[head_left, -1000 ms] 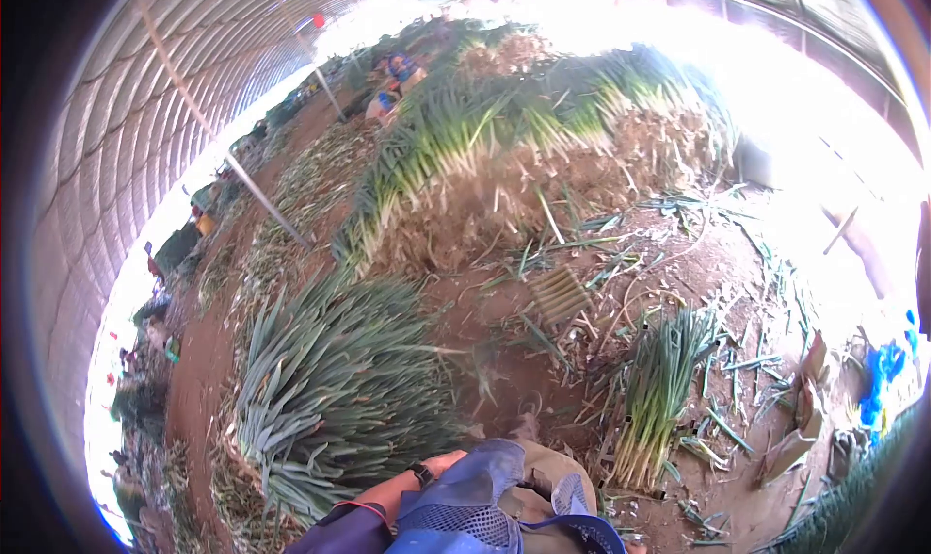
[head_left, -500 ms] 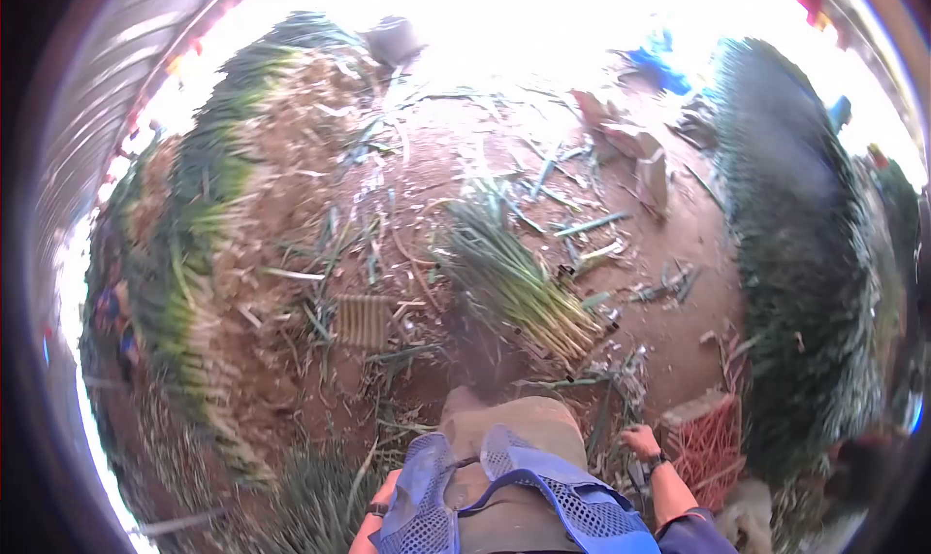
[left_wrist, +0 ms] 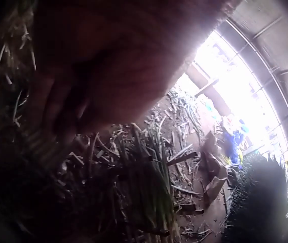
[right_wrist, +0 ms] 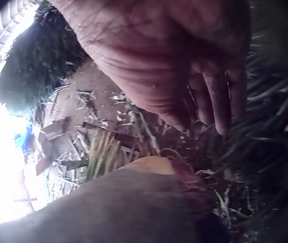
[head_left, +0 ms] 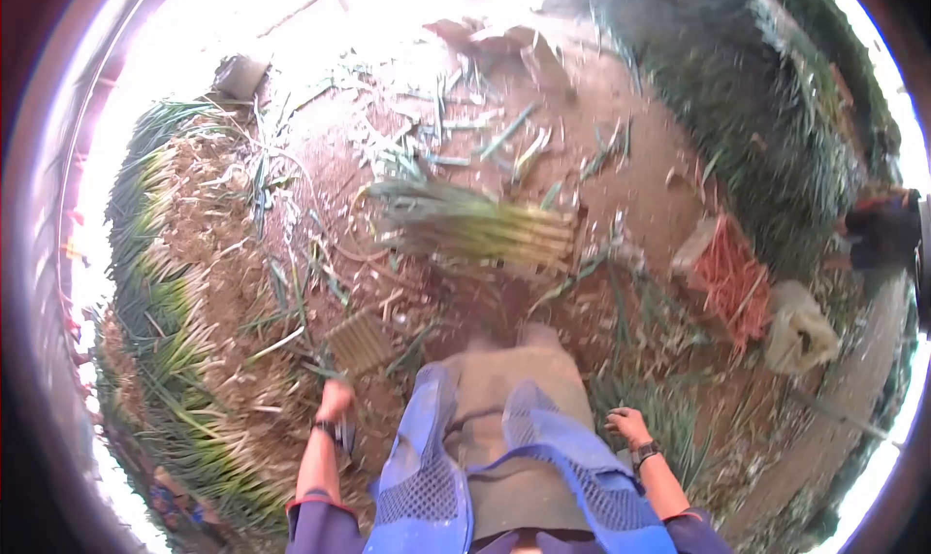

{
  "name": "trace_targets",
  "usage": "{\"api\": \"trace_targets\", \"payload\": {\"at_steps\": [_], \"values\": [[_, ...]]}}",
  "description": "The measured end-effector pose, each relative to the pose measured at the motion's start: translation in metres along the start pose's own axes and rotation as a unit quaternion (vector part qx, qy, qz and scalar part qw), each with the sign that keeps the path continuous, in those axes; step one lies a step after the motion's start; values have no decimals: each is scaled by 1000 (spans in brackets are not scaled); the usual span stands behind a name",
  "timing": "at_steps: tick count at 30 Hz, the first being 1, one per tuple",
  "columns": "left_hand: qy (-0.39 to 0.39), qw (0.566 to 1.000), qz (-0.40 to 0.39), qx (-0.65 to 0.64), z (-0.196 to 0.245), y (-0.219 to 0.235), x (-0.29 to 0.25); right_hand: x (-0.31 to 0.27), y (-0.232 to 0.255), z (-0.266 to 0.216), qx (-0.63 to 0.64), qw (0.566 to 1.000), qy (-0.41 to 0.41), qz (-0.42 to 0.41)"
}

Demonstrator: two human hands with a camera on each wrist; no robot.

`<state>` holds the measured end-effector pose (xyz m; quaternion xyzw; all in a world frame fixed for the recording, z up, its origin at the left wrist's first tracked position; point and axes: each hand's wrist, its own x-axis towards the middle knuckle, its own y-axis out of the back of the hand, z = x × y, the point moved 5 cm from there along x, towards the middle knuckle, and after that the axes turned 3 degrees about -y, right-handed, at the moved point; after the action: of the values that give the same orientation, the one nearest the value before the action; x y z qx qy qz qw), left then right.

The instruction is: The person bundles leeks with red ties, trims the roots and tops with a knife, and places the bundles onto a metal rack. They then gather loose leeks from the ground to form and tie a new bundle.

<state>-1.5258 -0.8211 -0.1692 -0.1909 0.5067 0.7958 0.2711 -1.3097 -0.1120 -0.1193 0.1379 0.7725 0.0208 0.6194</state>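
My left hand (head_left: 337, 399) hangs low beside a ribbed tan slab (head_left: 360, 343); in the left wrist view the hand (left_wrist: 98, 66) is dark, its fingers loosely bent with nothing visible in them. Out to the right of the body, my right hand (head_left: 628, 424) is near green leaves. The right wrist view shows this hand (right_wrist: 184, 61) with relaxed, hanging fingers and nothing held. A bundle of long green onions (head_left: 485, 229) lies on the ground in front of the feet, leaves to the left and pale ends to the right.
Onions with roots (head_left: 160, 292) are heaped along the left. A dark green pile (head_left: 727, 79) stands back right, near a crate of red strips (head_left: 732, 282) and a pale sack (head_left: 803, 329). Brown torn sheeting (head_left: 538, 59) and a grey container (head_left: 240, 76) lie farther back.
The view has swung to the right and down, bringing the red strips and sack further in. Both arms now show, the left hand lowered at the side; the bundle appears rotated.
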Motion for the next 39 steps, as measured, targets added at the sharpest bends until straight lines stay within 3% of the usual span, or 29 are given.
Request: {"api": "trace_targets", "payload": {"at_steps": [1,4,6,8,9,10,13,14,16,18,20,22,23,26,28,29,31,36,38,39], "values": [[124,991,-41,21,28,34,9,-3,1,32,-3,1000,-15,9],[193,937,55,-285,67,95,62,-18,-2,94,-2,998,-56,-22],[184,948,50,-255,119,123,89,-24,-9,96,-45,997,-51,-35],[177,956,29,-231,186,143,105,-2,-11,120,5,993,-115,-40],[166,961,10,-219,210,145,115,8,-12,108,10,996,-80,-44],[166,964,1,-207,220,143,126,27,-13,95,4,999,18,-44],[101,982,-94,-131,265,124,162,79,-12,40,16,996,86,-29],[94,983,-106,-120,277,117,175,83,-13,8,49,996,70,-38],[-46,991,-118,51,300,102,201,104,-20,-31,105,992,73,-22],[-11,985,-153,79,306,88,228,117,-32,-63,88,994,65,-30],[-109,973,-144,144,345,79,248,129,-52,-79,98,991,82,-34],[-76,969,-187,140,369,68,272,137,-77,-84,78,993,80,-39],[-94,966,-197,138,378,61,285,145,-94,-76,71,994,57,-53],[-147,949,-217,175,401,36,323,154,-145,-62,-60,992,109,11],[-120,949,-236,168,411,15,344,154,-179,-49,-78,995,57,15],[-124,945,-241,183,411,2,356,154,-194,-41,-77,996,-14,-33],[-163,928,-244,230,409,-21,379,147,-225,-35,-43,997,-51,-34],[-162,905,-258,297,407,-56,428,147,-314,-11,37,986,-159,-34],[-162,906,-237,311,401,-70,454,146,-330,-3,43,972,-205,103],[-167,897,-236,334,396,-81,469,148,-337,1,48,970,-217,94]]}}
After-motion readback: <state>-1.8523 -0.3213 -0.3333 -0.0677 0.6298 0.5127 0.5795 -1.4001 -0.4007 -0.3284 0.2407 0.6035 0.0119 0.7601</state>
